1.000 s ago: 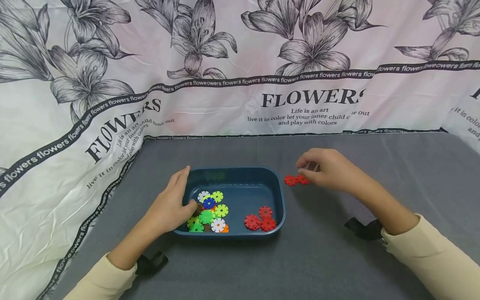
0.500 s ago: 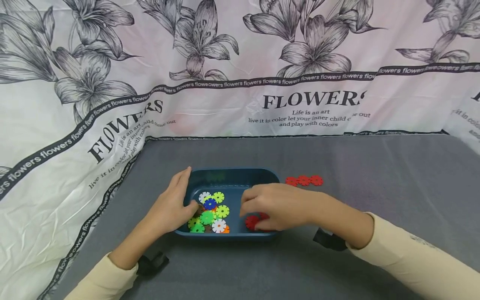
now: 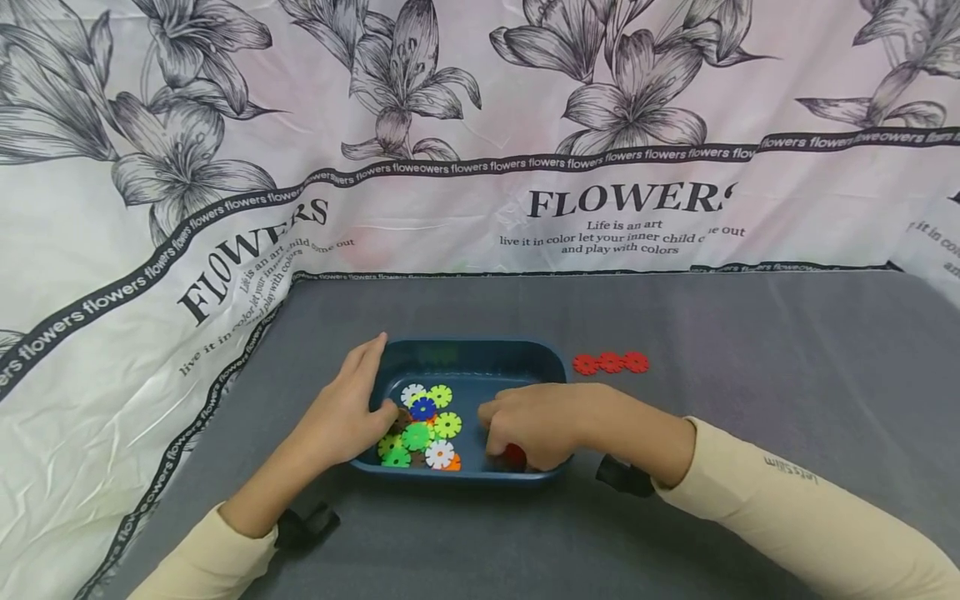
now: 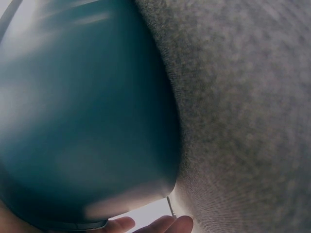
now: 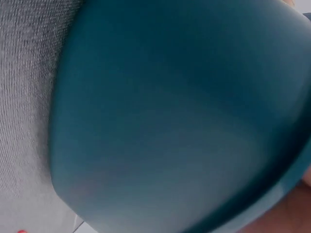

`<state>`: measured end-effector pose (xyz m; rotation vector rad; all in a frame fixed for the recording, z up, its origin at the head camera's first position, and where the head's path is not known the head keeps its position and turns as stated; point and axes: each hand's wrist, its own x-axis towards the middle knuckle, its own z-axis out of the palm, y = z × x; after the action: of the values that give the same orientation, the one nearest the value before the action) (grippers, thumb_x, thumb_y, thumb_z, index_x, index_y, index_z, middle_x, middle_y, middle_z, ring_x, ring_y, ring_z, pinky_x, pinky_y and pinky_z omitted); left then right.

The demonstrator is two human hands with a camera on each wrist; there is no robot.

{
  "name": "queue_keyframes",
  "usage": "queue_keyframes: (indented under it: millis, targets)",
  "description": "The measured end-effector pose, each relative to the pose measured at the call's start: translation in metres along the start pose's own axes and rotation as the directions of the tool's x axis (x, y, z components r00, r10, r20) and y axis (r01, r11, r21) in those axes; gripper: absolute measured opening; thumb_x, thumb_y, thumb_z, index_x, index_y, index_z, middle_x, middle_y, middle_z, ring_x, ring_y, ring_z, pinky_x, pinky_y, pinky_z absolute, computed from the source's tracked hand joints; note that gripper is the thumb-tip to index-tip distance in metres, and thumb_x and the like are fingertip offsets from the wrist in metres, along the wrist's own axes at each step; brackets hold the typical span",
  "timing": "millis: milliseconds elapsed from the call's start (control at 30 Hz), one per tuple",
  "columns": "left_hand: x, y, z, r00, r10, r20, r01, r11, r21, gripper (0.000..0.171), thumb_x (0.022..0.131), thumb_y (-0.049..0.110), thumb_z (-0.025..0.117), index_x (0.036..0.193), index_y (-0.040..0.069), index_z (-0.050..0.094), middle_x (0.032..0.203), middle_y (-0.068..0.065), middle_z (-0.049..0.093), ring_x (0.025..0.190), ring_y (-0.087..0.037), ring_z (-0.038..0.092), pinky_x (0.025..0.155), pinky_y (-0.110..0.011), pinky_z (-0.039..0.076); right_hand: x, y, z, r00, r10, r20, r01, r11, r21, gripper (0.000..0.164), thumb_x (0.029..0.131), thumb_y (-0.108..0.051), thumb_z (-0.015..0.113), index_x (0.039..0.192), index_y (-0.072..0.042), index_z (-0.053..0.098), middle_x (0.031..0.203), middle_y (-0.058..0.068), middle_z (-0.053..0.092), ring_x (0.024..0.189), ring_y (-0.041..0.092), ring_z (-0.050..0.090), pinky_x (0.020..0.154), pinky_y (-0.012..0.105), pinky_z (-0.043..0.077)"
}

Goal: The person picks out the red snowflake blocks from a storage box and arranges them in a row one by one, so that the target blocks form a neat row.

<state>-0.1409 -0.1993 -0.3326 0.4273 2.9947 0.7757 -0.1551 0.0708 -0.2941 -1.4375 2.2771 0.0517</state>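
A dark blue tray (image 3: 472, 354) lies on the grey cloth, and its outer wall fills much of both wrist views. My left hand (image 3: 341, 412) grips its left side, thumb over the rim and fingers along the outside. Inside, at the left, is a pile of notched plastic discs (image 3: 416, 435) in green, yellow, white, blue, brown and orange. My right hand (image 3: 536, 425) reaches into the tray's right end, fingers bent down at the red discs (image 3: 514, 457). Only part of the red shows; the hand covers the rest, and whether it pinches one is hidden.
Three red discs (image 3: 611, 362) lie in a row on the grey cloth (image 3: 787, 367), right of the tray. A white flower-printed sheet (image 3: 450, 217) stands behind the cloth and runs along its left side.
My right hand has left the red discs on the cloth, moved left and down into the tray, and sunk lower over the red discs there. The left hand stays on the tray.
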Motion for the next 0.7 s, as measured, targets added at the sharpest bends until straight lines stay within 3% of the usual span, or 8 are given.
queue_keyframes:
  millis: [67,200,333,567,700]
  targets:
    - [0.0,0.0,0.0,1.0,-0.001,-0.006,0.001,1.0,0.005,0.086,0.092,0.014,0.06,0.162,0.008,0.01,0.161,-0.021,0.018,0.098,-0.034,0.056,0.065,-0.04,0.044,-0.001,-0.001,-0.001,0.999,0.038,0.025,-0.038,0.999,0.003,0.024,0.087,-0.001,0.073,0.098,-0.023,0.076,0.094,-0.007,0.05,0.088,0.009,0.047,0.062,0.021,0.045]
    - [0.0,0.001,0.0,1.0,-0.008,0.003,0.008,1.0,-0.001,0.087,0.091,0.014,0.06,0.162,0.008,0.009,0.162,-0.02,0.017,0.092,-0.032,0.057,0.062,-0.038,0.044,-0.001,-0.002,-0.003,0.99,0.124,0.068,-0.123,0.992,-0.026,0.02,0.088,-0.002,0.072,0.092,-0.022,0.072,0.093,-0.005,0.048,0.085,0.011,0.046,0.062,0.023,0.045]
    - [0.0,0.002,0.001,1.0,-0.013,0.011,0.013,1.0,-0.004,0.088,0.091,0.015,0.06,0.162,0.008,0.009,0.162,-0.02,0.017,0.091,-0.031,0.057,0.061,-0.037,0.043,-0.001,0.002,-0.003,0.985,0.154,0.082,-0.151,0.988,-0.042,0.02,0.088,-0.002,0.072,0.086,-0.022,0.068,0.092,-0.005,0.047,0.081,0.012,0.046,0.063,0.025,0.045]
    - [0.0,0.001,0.001,1.0,-0.013,-0.002,0.013,1.0,0.005,0.087,0.091,0.014,0.061,0.162,0.008,0.01,0.161,-0.021,0.018,0.111,-0.038,0.052,0.075,-0.046,0.045,0.0,0.017,-0.004,0.985,0.168,0.025,-0.169,0.983,0.076,0.022,0.083,-0.001,0.078,0.078,-0.019,0.066,0.086,-0.005,0.05,0.076,0.012,0.05,0.061,0.023,0.048]
    - [0.0,0.001,0.0,1.0,-0.016,-0.002,0.016,1.0,0.005,0.087,0.091,0.014,0.061,0.162,0.008,0.01,0.161,-0.021,0.018,0.112,-0.039,0.053,0.076,-0.047,0.046,0.003,0.021,-0.005,0.982,0.187,-0.011,-0.185,0.979,0.088,0.021,0.082,-0.002,0.078,0.081,-0.019,0.065,0.087,-0.004,0.05,0.077,0.013,0.051,0.062,0.024,0.049]
